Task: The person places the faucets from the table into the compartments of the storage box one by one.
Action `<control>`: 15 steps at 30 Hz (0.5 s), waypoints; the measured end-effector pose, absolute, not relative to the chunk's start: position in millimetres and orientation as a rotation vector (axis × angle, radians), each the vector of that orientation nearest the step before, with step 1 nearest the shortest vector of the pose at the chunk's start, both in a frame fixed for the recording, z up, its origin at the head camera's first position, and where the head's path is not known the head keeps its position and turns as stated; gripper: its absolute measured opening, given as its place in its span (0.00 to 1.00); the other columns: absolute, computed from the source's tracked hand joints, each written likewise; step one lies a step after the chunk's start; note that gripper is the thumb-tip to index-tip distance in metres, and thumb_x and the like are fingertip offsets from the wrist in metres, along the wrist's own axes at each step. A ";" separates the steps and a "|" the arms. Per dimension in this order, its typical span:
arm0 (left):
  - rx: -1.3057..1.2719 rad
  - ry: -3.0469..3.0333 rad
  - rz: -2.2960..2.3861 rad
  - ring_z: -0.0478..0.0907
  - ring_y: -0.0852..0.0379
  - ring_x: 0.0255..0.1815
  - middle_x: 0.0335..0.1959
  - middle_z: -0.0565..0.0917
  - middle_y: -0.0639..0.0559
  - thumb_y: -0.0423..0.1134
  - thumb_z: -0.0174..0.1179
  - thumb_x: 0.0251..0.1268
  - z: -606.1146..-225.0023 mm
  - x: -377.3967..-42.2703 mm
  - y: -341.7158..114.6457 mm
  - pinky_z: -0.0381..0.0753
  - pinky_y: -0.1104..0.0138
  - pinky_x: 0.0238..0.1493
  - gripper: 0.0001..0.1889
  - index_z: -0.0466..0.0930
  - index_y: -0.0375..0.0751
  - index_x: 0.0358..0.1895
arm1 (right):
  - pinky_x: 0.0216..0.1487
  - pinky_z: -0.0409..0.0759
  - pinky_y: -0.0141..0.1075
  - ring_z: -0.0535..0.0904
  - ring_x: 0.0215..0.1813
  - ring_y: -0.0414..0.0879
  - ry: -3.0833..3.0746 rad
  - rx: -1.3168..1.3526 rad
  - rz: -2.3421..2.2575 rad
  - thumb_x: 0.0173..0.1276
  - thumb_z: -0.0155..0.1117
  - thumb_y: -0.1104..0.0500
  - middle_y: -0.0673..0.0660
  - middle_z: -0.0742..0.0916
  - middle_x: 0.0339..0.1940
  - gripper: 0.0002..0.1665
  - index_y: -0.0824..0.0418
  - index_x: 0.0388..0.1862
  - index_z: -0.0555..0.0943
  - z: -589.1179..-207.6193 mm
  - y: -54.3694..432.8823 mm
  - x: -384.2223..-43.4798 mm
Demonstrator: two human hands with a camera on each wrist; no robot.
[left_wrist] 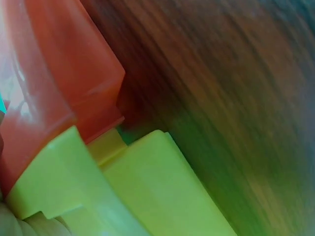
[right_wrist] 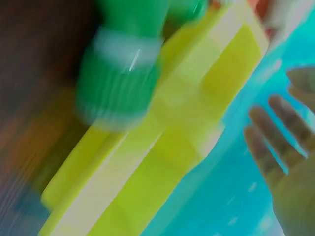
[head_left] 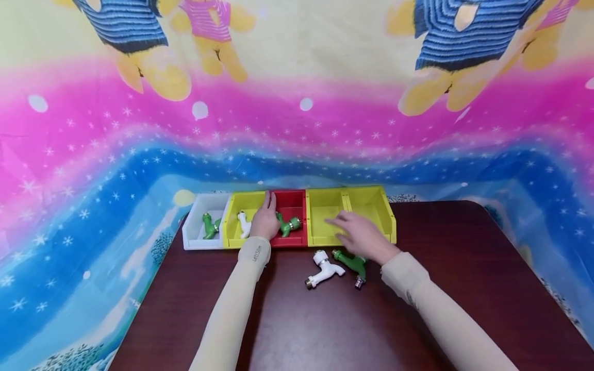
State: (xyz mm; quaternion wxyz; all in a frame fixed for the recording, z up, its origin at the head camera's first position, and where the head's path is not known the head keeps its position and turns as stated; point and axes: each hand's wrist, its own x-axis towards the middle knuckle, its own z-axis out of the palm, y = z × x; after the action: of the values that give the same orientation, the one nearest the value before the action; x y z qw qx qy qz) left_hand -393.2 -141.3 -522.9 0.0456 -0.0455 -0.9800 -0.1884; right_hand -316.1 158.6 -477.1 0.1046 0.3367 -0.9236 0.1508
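Observation:
My left hand reaches over the divider between a yellow bin and a red bin, fingers straight. A white faucet lies to its left, and a green faucet in the red bin to its right. Fingers and thumb apart, my right hand is over the yellow double bin and holds nothing. Just below that hand, a green faucet lies on the table beside a white faucet. In the right wrist view a green faucet looms large and blurred.
At the row's left end, a white bin holds another green faucet. The bins stand along the back of the dark wooden table. Behind it hangs a printed cloth, which also falls along both sides.

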 end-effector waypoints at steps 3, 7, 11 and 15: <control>-0.131 -3.004 -0.559 0.81 0.40 0.55 0.87 0.45 0.46 0.29 0.58 0.67 -522.2 -392.9 -141.8 0.86 0.53 0.51 0.46 0.46 0.42 0.85 | 0.43 0.84 0.38 0.79 0.40 0.41 -2.690 1.249 0.392 0.67 0.74 0.60 0.52 0.85 0.46 0.28 0.53 0.66 0.83 -480.9 140.1 -298.5; -0.127 -3.002 -0.557 0.82 0.40 0.54 0.87 0.45 0.46 0.29 0.59 0.66 -523.1 -393.2 -141.8 0.85 0.53 0.52 0.46 0.46 0.42 0.85 | 0.48 0.85 0.41 0.82 0.47 0.43 -2.675 1.455 0.297 0.62 0.77 0.59 0.50 0.86 0.48 0.23 0.51 0.57 0.88 -489.1 128.1 -285.2; -0.137 -2.990 -0.563 0.82 0.41 0.44 0.87 0.46 0.45 0.29 0.59 0.64 -524.7 -394.1 -141.1 0.85 0.53 0.48 0.47 0.46 0.42 0.85 | 0.52 0.85 0.43 0.82 0.55 0.48 -2.682 1.511 0.201 0.58 0.81 0.58 0.51 0.87 0.54 0.20 0.50 0.51 0.91 -496.3 126.0 -281.2; -0.140 -2.990 -0.547 0.81 0.43 0.40 0.87 0.46 0.45 0.29 0.59 0.64 -524.4 -394.7 -140.6 0.85 0.54 0.45 0.47 0.46 0.42 0.85 | 0.50 0.86 0.41 0.83 0.54 0.48 -2.661 1.511 0.201 0.58 0.80 0.61 0.53 0.86 0.56 0.13 0.50 0.43 0.91 -501.6 124.3 -280.0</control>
State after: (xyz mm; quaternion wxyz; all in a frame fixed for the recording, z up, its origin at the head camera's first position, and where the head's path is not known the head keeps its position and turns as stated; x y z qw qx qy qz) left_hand -394.7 -140.6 -524.4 0.0492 -0.0460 -0.9815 -0.1795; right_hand -280.0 124.3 -501.6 0.0377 0.4924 -0.8671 0.0654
